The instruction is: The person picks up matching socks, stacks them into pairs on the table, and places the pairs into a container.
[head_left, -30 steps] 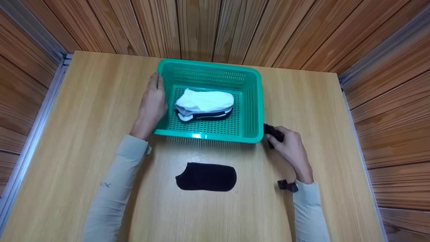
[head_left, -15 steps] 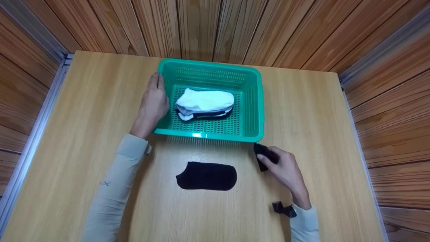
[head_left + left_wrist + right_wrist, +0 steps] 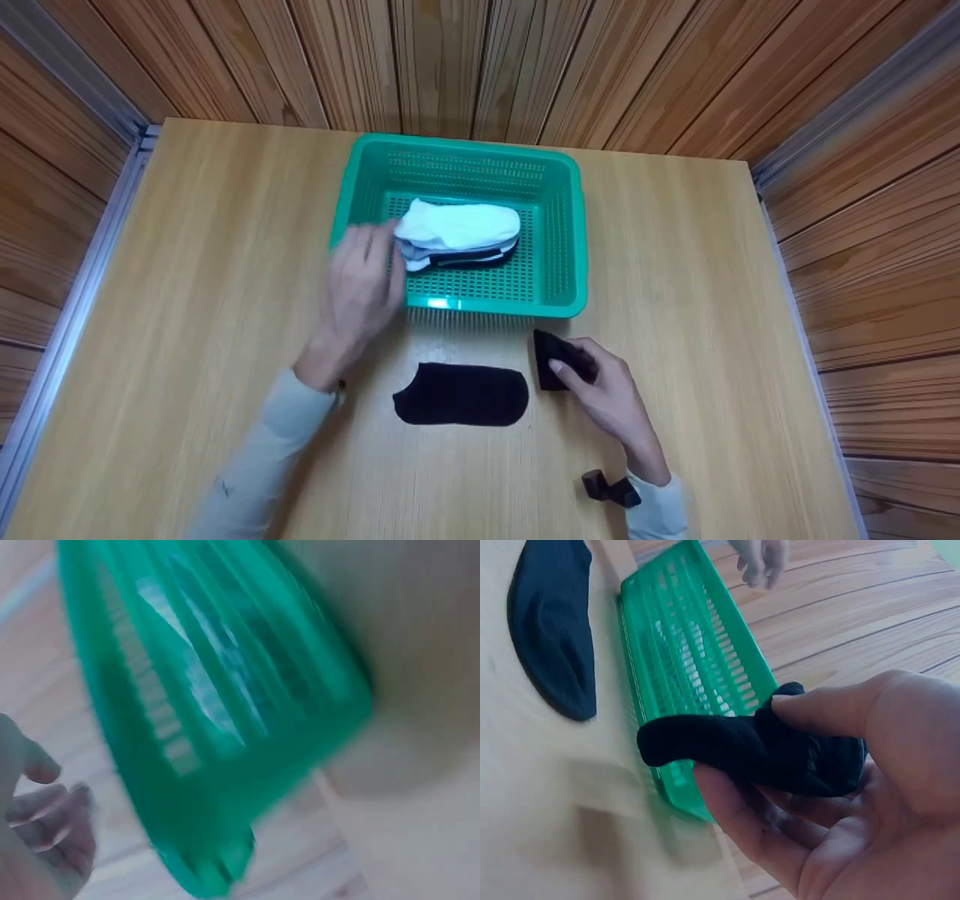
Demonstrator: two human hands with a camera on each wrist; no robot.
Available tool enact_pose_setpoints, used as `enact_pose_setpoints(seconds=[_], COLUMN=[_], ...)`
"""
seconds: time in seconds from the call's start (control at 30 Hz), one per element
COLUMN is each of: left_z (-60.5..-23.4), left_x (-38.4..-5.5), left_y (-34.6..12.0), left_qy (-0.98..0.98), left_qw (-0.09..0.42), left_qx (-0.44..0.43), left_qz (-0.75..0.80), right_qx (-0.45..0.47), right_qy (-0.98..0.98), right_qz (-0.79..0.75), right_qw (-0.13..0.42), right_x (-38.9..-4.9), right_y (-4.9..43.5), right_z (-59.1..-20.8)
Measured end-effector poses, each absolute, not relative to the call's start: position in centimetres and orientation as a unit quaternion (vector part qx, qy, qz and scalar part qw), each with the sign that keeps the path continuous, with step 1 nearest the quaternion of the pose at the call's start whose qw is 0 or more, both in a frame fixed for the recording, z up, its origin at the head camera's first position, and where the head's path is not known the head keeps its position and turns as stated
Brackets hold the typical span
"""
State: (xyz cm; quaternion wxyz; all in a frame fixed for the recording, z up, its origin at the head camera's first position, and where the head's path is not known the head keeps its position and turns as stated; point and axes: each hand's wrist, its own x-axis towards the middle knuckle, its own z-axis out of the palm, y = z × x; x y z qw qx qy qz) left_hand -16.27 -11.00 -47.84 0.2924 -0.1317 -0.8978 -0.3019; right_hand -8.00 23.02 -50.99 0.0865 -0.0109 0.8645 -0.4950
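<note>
My right hand (image 3: 611,394) pinches a folded black sock (image 3: 727,742) between thumb and fingers, in front of the basket's near right corner. A second black sock (image 3: 461,395) lies flat on the table, just left of the held one. Blurred by motion, my left hand (image 3: 364,289) overlaps the near left corner of the green plastic basket (image 3: 579,240) in the head view. Its fingers are loosely bent with nothing between them, as the left wrist view shows. Inside the basket rests a stack of folded socks (image 3: 459,227), white on top with grey and black below.
The wooden table (image 3: 225,225) reaches back to a plank wall (image 3: 442,67), with the basket near its back edge. Plank walls and metal rails stand at both sides. A black wrist strap with a small block (image 3: 611,489) is on my right wrist.
My right hand has drawn the folded sock from the basket's right side toward me and left. My left hand has left the basket's left side, moving toward me and right.
</note>
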Motion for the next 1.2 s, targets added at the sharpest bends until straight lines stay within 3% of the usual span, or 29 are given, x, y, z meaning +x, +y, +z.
enact_pose_setpoints(seconds=[0.1,0.33,0.47,0.6,0.87,1.0,1.2], left_z=[-48.2,-51.0,-52.7,-53.6,-54.3,-54.4,-54.2], left_x=[-12.5,-6.9,-5.4,-4.3,-3.5,-3.6,-3.6], left_y=[-8.8,-5.1,-4.5,-4.2,-4.1,-4.5,-5.3], left_qy=[-0.870,-0.809,-0.784,-0.765,-0.759,-0.758,-0.728], left_qw=[0.242,-0.038,-0.113,-0.136,-0.130,-0.127,-0.154], left_qx=[-0.156,-0.103,-0.066,-0.050,-0.019,-0.022,-0.015], left_qz=[-0.400,-0.578,-0.607,-0.627,-0.637,-0.639,-0.667], right_qx=[0.002,-0.001,-0.017,-0.046,-0.130,-0.122,-0.049], right_qy=[0.843,0.787,0.782,0.783,0.815,0.808,0.775], right_qz=[-0.530,-0.608,-0.613,-0.607,-0.539,-0.549,-0.614], right_qw=[0.092,0.107,0.111,0.123,0.167,0.177,0.139], right_x=[-7.7,-6.6,-5.8,-5.1,-4.1,-4.2,-4.5], right_y=[21.5,17.4,16.3,15.8,15.2,15.3,16.3], right_z=[-51.2,-51.6,-51.7,-51.9,-51.8,-51.7,-51.9])
